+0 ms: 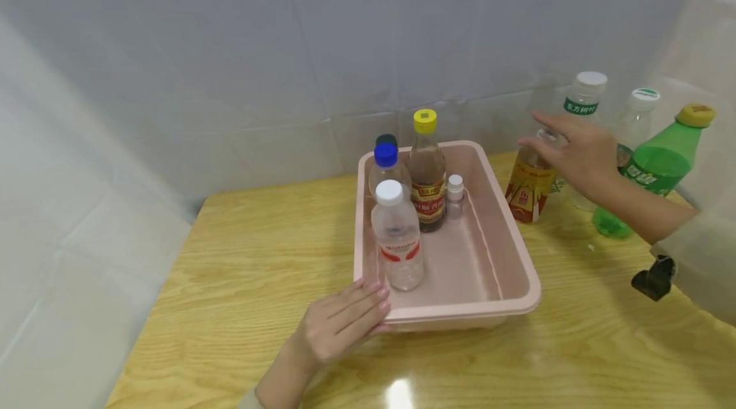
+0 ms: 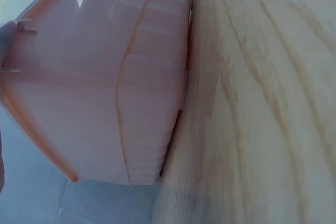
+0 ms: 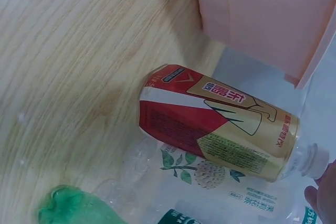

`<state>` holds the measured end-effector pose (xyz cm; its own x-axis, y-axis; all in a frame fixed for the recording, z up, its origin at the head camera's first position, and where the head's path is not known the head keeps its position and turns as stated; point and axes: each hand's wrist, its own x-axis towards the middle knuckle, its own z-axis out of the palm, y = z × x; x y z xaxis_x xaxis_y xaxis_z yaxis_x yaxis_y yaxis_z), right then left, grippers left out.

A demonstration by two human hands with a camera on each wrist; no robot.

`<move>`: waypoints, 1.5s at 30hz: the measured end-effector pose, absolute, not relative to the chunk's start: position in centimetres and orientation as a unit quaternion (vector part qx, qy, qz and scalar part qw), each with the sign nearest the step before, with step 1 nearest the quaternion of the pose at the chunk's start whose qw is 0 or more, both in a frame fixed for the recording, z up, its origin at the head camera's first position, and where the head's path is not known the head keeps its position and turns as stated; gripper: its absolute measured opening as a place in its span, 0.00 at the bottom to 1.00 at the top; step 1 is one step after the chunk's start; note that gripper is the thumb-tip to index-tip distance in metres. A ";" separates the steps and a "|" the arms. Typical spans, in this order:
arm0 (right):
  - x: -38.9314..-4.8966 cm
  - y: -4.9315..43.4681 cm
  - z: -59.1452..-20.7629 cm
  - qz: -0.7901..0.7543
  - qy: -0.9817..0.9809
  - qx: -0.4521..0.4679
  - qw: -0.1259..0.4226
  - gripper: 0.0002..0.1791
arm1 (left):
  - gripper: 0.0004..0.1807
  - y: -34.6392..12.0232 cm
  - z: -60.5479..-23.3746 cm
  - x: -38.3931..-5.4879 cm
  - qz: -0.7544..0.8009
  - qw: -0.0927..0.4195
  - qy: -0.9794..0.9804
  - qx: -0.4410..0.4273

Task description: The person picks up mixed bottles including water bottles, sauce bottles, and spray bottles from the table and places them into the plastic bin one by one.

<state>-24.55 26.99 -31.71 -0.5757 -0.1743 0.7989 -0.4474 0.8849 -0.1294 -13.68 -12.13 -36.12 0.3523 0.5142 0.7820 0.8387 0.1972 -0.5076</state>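
Note:
A pink plastic basin (image 1: 514, 249) stands on the wooden table. At its near left corner my left hand (image 1: 347, 319) holds the rim, fingers laid over the edge and thumb below; the left wrist view shows the basin's outer wall (image 2: 89, 77). To the right of the basin, my right hand (image 1: 581, 147) is over a red-and-gold labelled bottle (image 1: 529, 185), thumb and fingers spread apart. In the right wrist view its fingertips (image 3: 312, 198) are close beside the bottle's white cap (image 3: 317, 161); whether they touch it is unclear.
Inside the basin stand a white-capped clear bottle (image 1: 399, 249), a blue-capped bottle (image 1: 386, 156), a dark-capped one (image 1: 386, 139), a yellow-capped dark sauce bottle (image 1: 428, 185) and a small vial (image 1: 455, 198). Right of it are clear bottles (image 1: 586, 92) and a tilted green bottle (image 1: 667, 156).

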 end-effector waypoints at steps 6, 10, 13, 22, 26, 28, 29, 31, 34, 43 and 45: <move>-24.4 27.1 -32.1 0.169 -0.888 0.159 0.398 0.27 | 0.09 -12.4 -35.9 -13.8 -0.136 0.551 -0.540 -0.622; -24.4 27.2 -32.5 0.169 -0.895 0.149 0.386 0.27 | 0.09 -12.5 -35.9 -13.9 -0.130 0.555 -0.534 -0.625; -24.4 27.3 -32.8 0.172 -0.899 0.146 0.375 0.26 | 0.09 -12.5 -35.9 -13.9 -0.122 0.561 -0.531 -0.623; -24.4 27.9 -34.7 0.208 -0.892 0.123 0.382 0.28 | 0.09 -12.5 -35.9 -14.1 -0.111 0.577 -0.521 -0.619; -24.7 27.8 -35.0 0.217 -0.878 0.124 0.409 0.25 | 0.09 -12.5 -36.0 -14.1 -0.117 0.576 -0.520 -0.620; -24.7 27.7 -34.9 0.223 -0.874 0.121 0.415 0.24 | 0.09 -12.5 -36.0 -14.1 -0.119 0.574 -0.521 -0.620; -24.7 27.6 -34.9 0.226 -0.873 0.120 0.416 0.23 | 0.09 -12.5 -35.9 -14.1 -0.120 0.574 -0.523 -0.619; -24.7 27.6 -34.7 0.234 -0.872 0.117 0.414 0.22 | 0.09 -12.5 -35.9 -14.1 -0.119 0.573 -0.525 -0.618; -24.4 27.5 -34.5 0.236 -0.874 0.114 0.410 0.22 | 0.09 -12.6 -35.9 -14.0 -0.118 0.572 -0.527 -0.617; -23.3 27.4 -34.2 0.230 -0.862 0.152 0.425 0.24 | 0.09 -12.6 -36.1 -14.0 -0.115 0.567 -0.538 -0.613; -23.1 27.4 -34.1 0.222 -0.863 0.159 0.425 0.24 | 0.09 -12.7 -36.3 -14.0 -0.115 0.568 -0.537 -0.613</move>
